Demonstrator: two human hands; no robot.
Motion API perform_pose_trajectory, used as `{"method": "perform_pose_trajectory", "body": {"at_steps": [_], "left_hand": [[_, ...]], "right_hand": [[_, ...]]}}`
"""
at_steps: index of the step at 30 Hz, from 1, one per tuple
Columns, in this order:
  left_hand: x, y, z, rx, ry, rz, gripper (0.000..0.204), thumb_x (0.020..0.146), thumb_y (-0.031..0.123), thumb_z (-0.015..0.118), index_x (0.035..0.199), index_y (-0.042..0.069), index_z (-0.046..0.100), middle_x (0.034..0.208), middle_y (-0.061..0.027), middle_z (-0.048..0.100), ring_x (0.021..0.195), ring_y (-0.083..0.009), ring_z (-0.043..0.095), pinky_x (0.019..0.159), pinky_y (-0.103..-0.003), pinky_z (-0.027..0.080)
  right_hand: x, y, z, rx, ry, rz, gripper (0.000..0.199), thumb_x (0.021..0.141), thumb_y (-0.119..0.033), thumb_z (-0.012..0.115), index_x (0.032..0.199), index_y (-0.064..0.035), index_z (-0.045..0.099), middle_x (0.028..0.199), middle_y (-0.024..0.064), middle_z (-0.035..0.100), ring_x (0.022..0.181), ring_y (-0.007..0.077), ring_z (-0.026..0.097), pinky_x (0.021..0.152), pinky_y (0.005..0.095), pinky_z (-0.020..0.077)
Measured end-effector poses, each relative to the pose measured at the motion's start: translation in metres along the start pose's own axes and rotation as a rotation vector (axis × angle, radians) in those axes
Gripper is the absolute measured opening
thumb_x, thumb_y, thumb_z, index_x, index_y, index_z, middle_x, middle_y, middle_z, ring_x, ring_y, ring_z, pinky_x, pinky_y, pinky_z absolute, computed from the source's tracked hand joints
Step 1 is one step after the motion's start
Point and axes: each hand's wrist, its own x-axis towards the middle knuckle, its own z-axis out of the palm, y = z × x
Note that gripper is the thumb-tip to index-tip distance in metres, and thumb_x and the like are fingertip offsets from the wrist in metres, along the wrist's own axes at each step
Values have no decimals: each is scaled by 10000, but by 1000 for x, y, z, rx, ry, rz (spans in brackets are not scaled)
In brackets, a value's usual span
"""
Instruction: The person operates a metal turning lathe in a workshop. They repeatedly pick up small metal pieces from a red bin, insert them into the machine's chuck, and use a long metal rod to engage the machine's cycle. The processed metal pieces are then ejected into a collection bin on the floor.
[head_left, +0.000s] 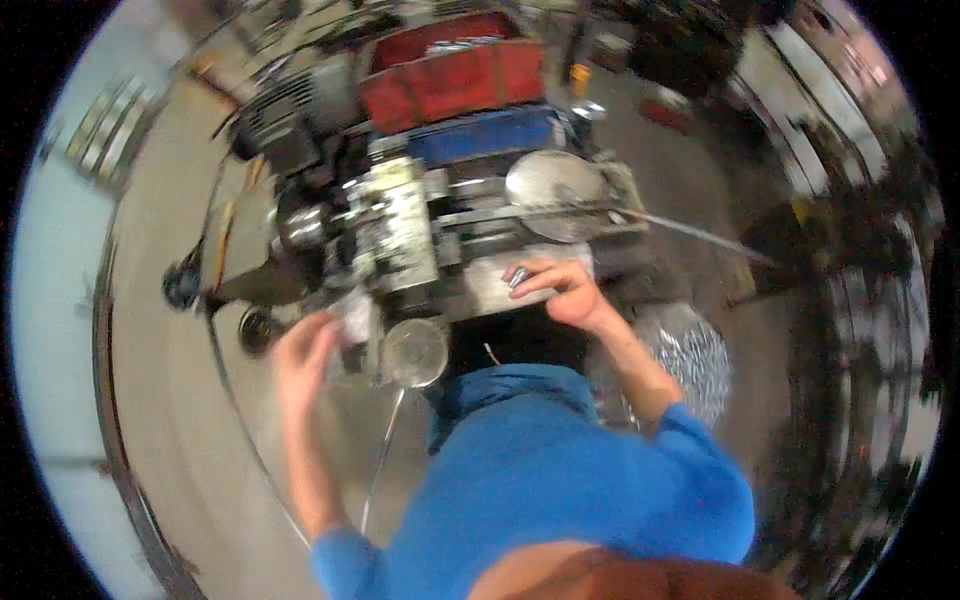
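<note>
I look down at a metal bench machine (420, 230) cluttered with parts. My right hand (560, 290) rests on a pale grey block at the machine's front edge and pinches a small shiny metal piece (517, 277) in its fingertips. My left hand (305, 350) reaches to the machine's left front corner, its fingers at a crumpled white rag (352, 315); blur hides whether it grips it. A round shiny metal cup (415, 350) sits between my hands. A round metal disc (555, 185) lies on the machine above my right hand.
Red (450, 75) and blue (485, 135) crates stand behind the machine. A heap of shiny metal parts (690, 355) lies at my right elbow. A thin rod (700, 237) sticks out to the right. Concrete floor (170, 400) spreads to the left.
</note>
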Motion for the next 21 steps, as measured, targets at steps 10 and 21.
{"method": "perform_pose_trajectory", "body": {"at_steps": [10, 21], "left_hand": [[11, -3, 92, -808, -352, 50, 299, 899, 270, 522, 871, -15, 607, 731, -73, 620, 652, -134, 595, 610, -258, 461], [14, -13, 50, -440, -160, 47, 299, 864, 234, 587, 711, -16, 645, 525, 1, 536, 459, -58, 486, 409, -222, 364]], "right_hand": [[74, -27, 93, -384, -45, -318, 312, 544, -156, 586, 832, -51, 644, 1139, 152, 554, 1009, 328, 518, 872, 391, 414], [105, -39, 112, -629, -399, -423, 360, 532, -141, 601, 878, -48, 629, 1009, 151, 560, 869, 323, 521, 749, 388, 456]]}}
